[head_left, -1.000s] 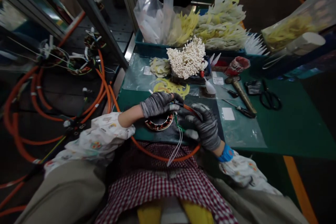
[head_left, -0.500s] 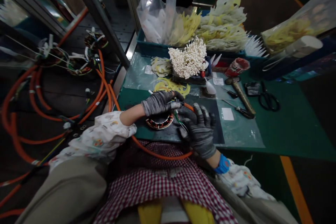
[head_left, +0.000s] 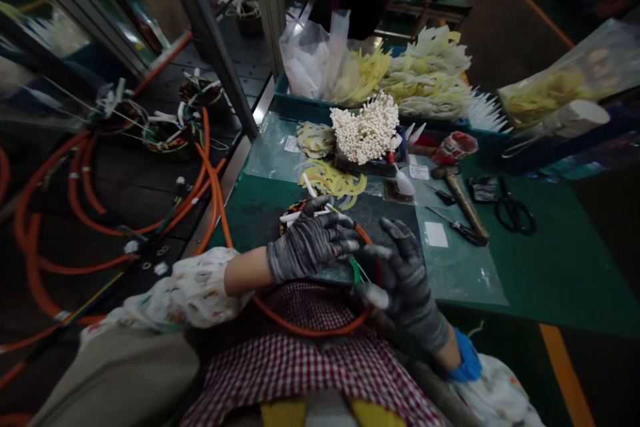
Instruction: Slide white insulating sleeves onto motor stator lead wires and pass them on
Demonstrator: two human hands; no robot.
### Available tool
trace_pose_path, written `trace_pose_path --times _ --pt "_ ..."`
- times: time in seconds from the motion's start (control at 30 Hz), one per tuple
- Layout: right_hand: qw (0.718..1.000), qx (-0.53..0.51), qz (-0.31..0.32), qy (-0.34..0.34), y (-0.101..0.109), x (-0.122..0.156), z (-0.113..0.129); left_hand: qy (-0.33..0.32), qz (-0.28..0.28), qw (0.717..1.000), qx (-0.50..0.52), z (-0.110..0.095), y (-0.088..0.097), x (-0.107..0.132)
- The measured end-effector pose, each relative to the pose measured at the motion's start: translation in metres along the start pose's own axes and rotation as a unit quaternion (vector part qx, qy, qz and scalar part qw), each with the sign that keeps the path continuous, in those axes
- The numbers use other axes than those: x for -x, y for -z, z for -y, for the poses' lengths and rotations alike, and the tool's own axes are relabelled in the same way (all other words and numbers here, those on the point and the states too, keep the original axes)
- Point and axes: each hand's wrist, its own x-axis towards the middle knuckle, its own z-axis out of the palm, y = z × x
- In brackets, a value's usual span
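My left hand (head_left: pixel 313 243), in a grey glove with bare wrist, lies over a ring-shaped motor stator (head_left: pixel 291 209), its fingers stretched out to the right. The hand hides most of the stator; white sleeves (head_left: pixel 309 185) stick up at its far side. Right of it, my right hand (head_left: pixel 413 287), gloved too and slightly blurred, has thumb and fingers apart. A green wire (head_left: pixel 356 272) with thin pale leads runs close to my right thumb; no firm grip on it shows. An orange cable (head_left: pixel 310 331) loops below both hands, over the checked apron.
Yellow curved strips (head_left: pixel 335 180) and a bundle of white-tipped pieces (head_left: pixel 365 127) lie beyond the hands. To the right are a hammer (head_left: pixel 465 203), a screwdriver (head_left: pixel 463 230) and scissors (head_left: pixel 515 210). Filled bins (head_left: pixel 295 107) stand behind. More orange cables (head_left: pixel 75 213) coil left, beside a metal post (head_left: pixel 215 40).
My left hand has moved nearer to me and its fingers have straightened. The right hand has swung right and down, away from the stator. The view has tilted up slightly.
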Motion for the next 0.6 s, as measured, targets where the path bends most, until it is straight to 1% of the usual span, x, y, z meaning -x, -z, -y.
trace_pose_path --times 0.03,0.07,0.1,0.13,0.17,0.23,0.27,0.33,0.4,0.43,0.47,0.5,0.53,0.57,0.6 --pt "0.998 -0.003 0.006 0.057 0.001 -0.004 0.001 -0.009 0.009 1.000 0.017 0.003 0.005 -0.005" --pt "0.994 -0.018 0.028 0.107 0.002 -0.008 0.003 -0.022 0.022 0.999 0.037 0.006 0.013 -0.010" --pt "0.987 -0.037 0.062 0.144 0.003 -0.012 0.006 -0.030 0.037 0.997 0.061 0.008 0.021 -0.015" --pt "0.981 -0.056 0.090 0.161 0.004 -0.016 0.009 -0.030 0.047 0.995 0.084 0.009 0.028 -0.019" --pt "0.979 -0.072 0.104 0.161 0.005 -0.019 0.012 -0.022 0.047 0.994 0.098 0.009 0.035 -0.022" --pt "0.983 -0.090 0.088 0.132 0.007 -0.022 0.017 0.019 0.009 0.996 0.089 0.005 0.041 -0.020" --pt "0.986 -0.092 0.067 0.123 0.008 -0.023 0.019 0.032 -0.020 0.997 0.072 0.001 0.039 -0.016" --pt "0.991 -0.077 0.014 0.109 0.006 -0.022 0.020 0.032 -0.075 0.996 0.037 -0.012 0.029 -0.002" --pt "0.992 -0.060 -0.028 0.103 -0.001 -0.022 0.020 0.011 -0.120 0.993 0.018 -0.029 0.010 0.012" --pt "0.992 -0.066 -0.045 0.097 -0.007 -0.024 0.021 0.010 -0.143 0.990 0.016 -0.038 -0.001 0.017" --pt "0.990 -0.090 -0.064 0.085 -0.015 -0.027 0.022 0.024 -0.171 0.985 0.015 -0.046 -0.011 0.022" --pt "0.985 -0.129 -0.091 0.070 -0.025 -0.030 0.023 0.051 -0.193 0.980 0.016 -0.053 -0.020 0.025" --pt "0.974 -0.174 -0.133 0.052 -0.036 -0.035 0.025 0.074 -0.214 0.974 0.020 -0.058 -0.027 0.027" --pt "0.959 -0.211 -0.188 0.024 -0.048 -0.040 0.027 0.093 -0.226 0.969 0.028 -0.060 -0.030 0.029" --pt "0.942 -0.232 -0.243 -0.015 -0.060 -0.045 0.029 0.093 -0.227 0.969 0.039 -0.057 -0.028 0.031"
